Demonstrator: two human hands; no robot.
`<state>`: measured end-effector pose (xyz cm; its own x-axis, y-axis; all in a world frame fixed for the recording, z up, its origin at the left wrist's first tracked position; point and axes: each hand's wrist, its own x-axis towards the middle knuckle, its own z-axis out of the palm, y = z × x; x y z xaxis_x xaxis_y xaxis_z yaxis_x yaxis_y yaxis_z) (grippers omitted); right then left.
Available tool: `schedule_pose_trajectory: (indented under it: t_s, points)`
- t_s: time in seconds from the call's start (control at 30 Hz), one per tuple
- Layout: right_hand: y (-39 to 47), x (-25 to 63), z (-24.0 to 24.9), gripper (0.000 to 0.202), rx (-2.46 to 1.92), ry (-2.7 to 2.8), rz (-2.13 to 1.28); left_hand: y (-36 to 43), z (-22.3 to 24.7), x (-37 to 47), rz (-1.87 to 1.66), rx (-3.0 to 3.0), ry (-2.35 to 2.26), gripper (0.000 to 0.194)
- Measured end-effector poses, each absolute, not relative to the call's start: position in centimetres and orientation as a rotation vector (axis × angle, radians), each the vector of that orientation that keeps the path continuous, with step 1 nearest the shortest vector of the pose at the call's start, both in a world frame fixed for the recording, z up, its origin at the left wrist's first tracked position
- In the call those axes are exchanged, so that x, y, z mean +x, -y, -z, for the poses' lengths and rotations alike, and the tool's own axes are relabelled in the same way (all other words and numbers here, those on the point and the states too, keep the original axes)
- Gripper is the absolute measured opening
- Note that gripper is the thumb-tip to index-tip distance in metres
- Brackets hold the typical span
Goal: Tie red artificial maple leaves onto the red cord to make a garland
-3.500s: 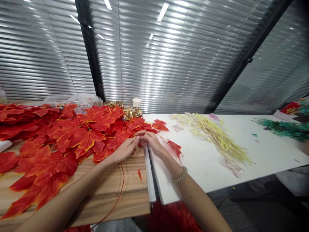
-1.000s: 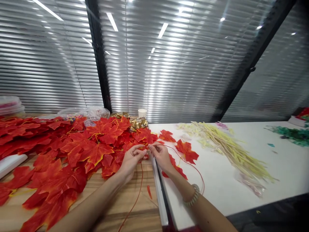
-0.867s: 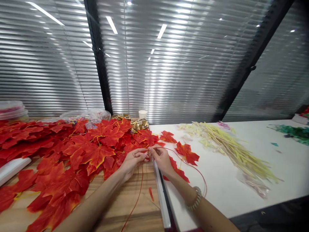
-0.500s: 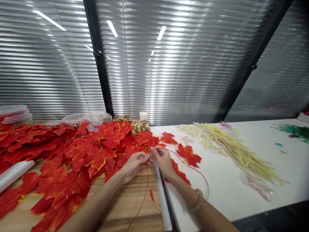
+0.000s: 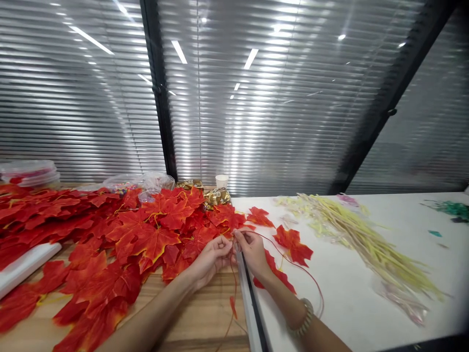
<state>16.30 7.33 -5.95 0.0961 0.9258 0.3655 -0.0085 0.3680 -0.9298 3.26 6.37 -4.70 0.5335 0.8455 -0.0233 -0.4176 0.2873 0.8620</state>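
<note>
We observed both hands above the joint between the wooden table [image 5: 194, 313] and the white table [image 5: 351, 288]. The left grip [image 5: 212, 260] was closed, with thumb and forefinger pinching the red cord [image 5: 312, 276]; the exact strand was too small to tell. The right grip [image 5: 252, 252] was likewise closed on the cord, its fingertips just beside those of the left. From there, we traced one length curving over the white table and another hanging down on the wooden side, near a red scrap [image 5: 233, 307]. We noted a heap of red leaves [image 5: 150, 237] covering much of the wooden table, and loose leaves beside the right forearm. Behind the heap we located gold packets [image 5: 218, 197] and a cup [image 5: 222, 181]. Yellow strips [image 5: 361, 234] lay farther right.
</note>
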Motion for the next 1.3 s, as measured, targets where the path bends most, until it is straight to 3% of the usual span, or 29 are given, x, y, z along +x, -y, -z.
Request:
schedule_pose_trajectory:
  t_s: [0.63, 1.0, 1.3]
  points:
    - [-7.5, 15.3, 5.6, 0.035, -0.907, 1.255, -0.975, -7.2, 4.7, 2.4, -0.861, 0.971, -0.56, 0.025]
    - [-5.8, 13.0, 5.5, 0.041, -0.859, 0.974, -1.397, -6.2, 4.9, 2.8, -0.862, 0.99, -0.547, 0.034]
    - [-5.9, 14.2, 5.6, 0.038, -0.799, 1.077, -1.428, -6.0, 4.8, 3.3, -0.872, 0.932, -0.611, 0.038]
